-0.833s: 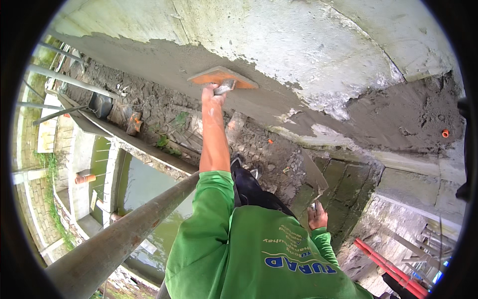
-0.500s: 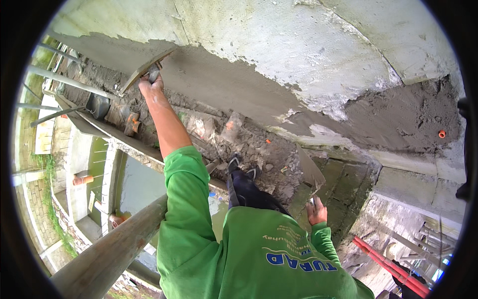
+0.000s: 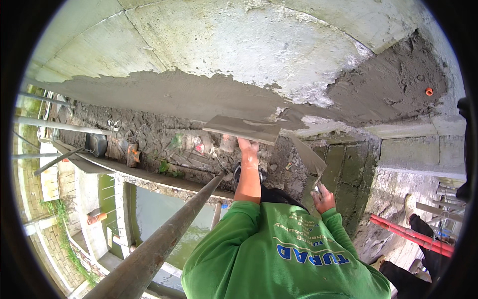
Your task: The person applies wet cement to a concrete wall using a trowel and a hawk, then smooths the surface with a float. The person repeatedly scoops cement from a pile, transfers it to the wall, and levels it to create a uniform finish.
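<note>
My left hand (image 3: 248, 147) grips a rectangular plastering float (image 3: 239, 128) from below, its grey, mortar-smeared face showing. The float is at the lower border of the band of fresh grey mortar (image 3: 164, 94) along the pale concrete wall (image 3: 209, 37); whether it touches the wall I cannot tell. My right hand (image 3: 323, 198) holds the handle of a flat steel trowel (image 3: 308, 155), low at my right, with its blade pointing up and left. A small orange pipe stub (image 3: 429, 91) pokes from rougher mortar at the right.
A scaffold pole (image 3: 164, 229) slants beside me at left, over greenish water (image 3: 157, 209) beyond a board ledge (image 3: 149, 177). Debris and a dark bucket (image 3: 94, 144) lie along the wall's foot. At right are red pipes (image 3: 408, 232) and a co-worker's legs (image 3: 425, 239).
My left hand swung left with the float, then came back rightward and lower, the float now turned grey face up. The view has shifted; more of the co-worker's legs shows.
</note>
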Demonstrator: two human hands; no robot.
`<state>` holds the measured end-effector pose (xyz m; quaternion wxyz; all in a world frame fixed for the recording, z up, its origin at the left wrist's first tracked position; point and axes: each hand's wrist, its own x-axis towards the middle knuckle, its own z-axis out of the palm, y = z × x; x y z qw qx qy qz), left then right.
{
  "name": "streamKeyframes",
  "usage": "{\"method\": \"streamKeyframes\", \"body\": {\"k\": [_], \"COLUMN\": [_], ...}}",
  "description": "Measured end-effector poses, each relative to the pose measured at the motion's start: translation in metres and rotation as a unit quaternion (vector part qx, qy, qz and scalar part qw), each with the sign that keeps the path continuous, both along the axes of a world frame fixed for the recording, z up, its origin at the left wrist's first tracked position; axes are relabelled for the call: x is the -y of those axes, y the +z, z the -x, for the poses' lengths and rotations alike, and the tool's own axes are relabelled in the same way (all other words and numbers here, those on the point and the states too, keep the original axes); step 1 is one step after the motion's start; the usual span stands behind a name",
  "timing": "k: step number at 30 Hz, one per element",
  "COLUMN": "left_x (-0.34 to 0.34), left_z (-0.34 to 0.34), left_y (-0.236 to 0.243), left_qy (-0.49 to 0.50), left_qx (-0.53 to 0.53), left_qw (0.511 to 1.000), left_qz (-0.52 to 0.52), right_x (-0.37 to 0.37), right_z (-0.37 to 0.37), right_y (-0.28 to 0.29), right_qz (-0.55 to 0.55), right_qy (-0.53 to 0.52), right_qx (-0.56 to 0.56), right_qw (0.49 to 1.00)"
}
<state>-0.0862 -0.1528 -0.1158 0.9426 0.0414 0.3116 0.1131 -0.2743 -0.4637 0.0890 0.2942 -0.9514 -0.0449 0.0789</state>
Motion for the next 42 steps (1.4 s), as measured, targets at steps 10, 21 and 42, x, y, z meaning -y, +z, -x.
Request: {"method": "streamKeyframes", "body": {"k": [10,21,42], "left_x": [-0.043,-0.38,-0.078], "left_z": [-0.077,-0.079,0.18], "left_y": [0.087,0.229,0.048], "left_qy": [0.009,0.197,0.076], "left_qx": [-0.083,0.059,-0.042], "left_qw": [0.996,0.978,0.995], "left_qz": [-0.022,-0.035,-0.04], "right_x": [0.012,-0.009,-0.101], "right_z": [0.045,0.001,-0.183], "right_y": [-0.044,-0.059,0.042], "right_qz": [-0.016,-0.041,0.195], "right_qy": [-0.089,-0.051,0.511], "right_qx": [-0.03,-0.048,-0.038], "right_qw": [0.995,0.997,0.836]}}
